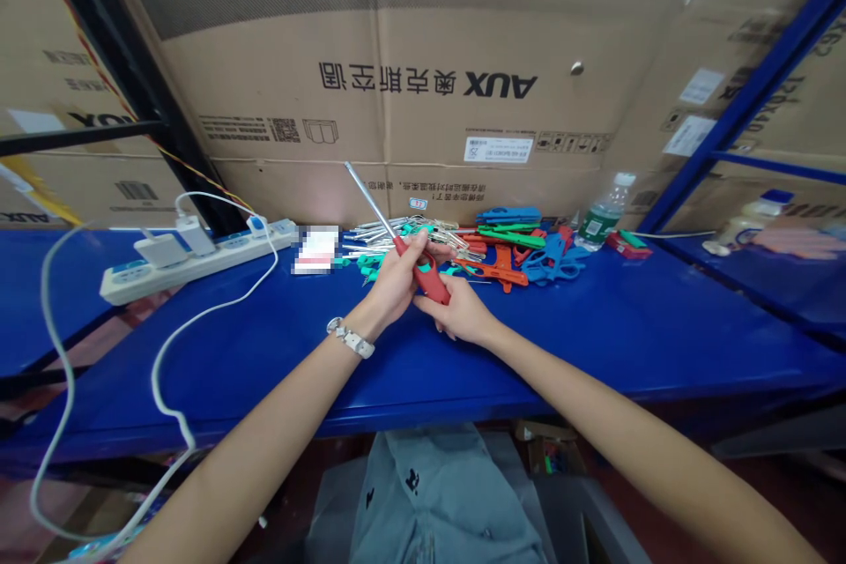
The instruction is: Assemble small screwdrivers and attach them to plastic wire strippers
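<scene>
Over the front middle of the blue table, both hands hold a long-nosed lighter with a red handle [433,283] and a thin metal tube pointing up and left. My left hand [398,275], with a watch at its wrist, wraps round the upper handle near the tube's base. Fingers of my right hand [461,310] close on the handle's lower end. A teal bit shows at the trigger opening. Just behind lies a heap of metal lighter tubes [378,233] with teal pieces among them. To its right are orange plastic parts [508,267] and blue plastic parts [555,260].
A white power strip [198,263] with plugged chargers lies at the left, its cable [159,370] looping over the table edge. A green-labelled bottle [603,211] and a small red box [627,245] stand at the right. Behind rises a large cardboard box [410,26].
</scene>
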Demonstrator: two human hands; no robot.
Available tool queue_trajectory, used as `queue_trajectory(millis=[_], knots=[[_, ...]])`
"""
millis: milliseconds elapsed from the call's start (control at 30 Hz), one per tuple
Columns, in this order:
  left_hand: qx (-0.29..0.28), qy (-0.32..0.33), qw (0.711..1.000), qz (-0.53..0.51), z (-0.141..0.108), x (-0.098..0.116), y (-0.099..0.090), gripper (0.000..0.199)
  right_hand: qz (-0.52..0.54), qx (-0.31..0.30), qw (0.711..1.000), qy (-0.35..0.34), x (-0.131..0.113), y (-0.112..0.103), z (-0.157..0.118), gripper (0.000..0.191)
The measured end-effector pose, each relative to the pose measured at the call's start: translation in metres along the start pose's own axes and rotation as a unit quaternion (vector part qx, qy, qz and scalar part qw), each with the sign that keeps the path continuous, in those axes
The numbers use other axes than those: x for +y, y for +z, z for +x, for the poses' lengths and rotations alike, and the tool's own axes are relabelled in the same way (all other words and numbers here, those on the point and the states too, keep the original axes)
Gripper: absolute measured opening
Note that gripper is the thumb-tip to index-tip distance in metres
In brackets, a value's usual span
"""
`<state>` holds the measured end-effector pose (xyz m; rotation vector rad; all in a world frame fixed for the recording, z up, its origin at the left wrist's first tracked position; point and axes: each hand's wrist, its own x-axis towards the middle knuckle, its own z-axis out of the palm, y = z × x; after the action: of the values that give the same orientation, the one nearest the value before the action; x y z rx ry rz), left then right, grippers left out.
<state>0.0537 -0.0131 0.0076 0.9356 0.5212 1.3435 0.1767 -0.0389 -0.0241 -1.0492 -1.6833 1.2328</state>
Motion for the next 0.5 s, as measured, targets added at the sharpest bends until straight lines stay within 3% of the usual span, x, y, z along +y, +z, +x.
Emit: queue_trajectory(millis=[133,233,367,500], knots=[[-0.054,0.002,0.997,0.052,0.001,-0.002,-0.010,0.028,0.068,-0.053,0.995,0.046,0.001,-0.010,-0.001,0.035],[-0.043,-0.001,0.995,0.094,0.001,-0.002,-0.016,0.026,0.080,-0.074,0.993,0.050,0.002,-0.018,-0.002,0.033],[0.005,0.009,0.989,0.151,-0.007,0.003,-0.025,0.015,-0.087,-0.001,0.995,-0.055,0.004,-0.026,-0.003,0.029],[0.005,-0.033,0.971,0.238,-0.031,0.018,-0.047,0.015,-0.324,0.000,0.938,-0.122,0.005,-0.033,-0.003,0.033]])
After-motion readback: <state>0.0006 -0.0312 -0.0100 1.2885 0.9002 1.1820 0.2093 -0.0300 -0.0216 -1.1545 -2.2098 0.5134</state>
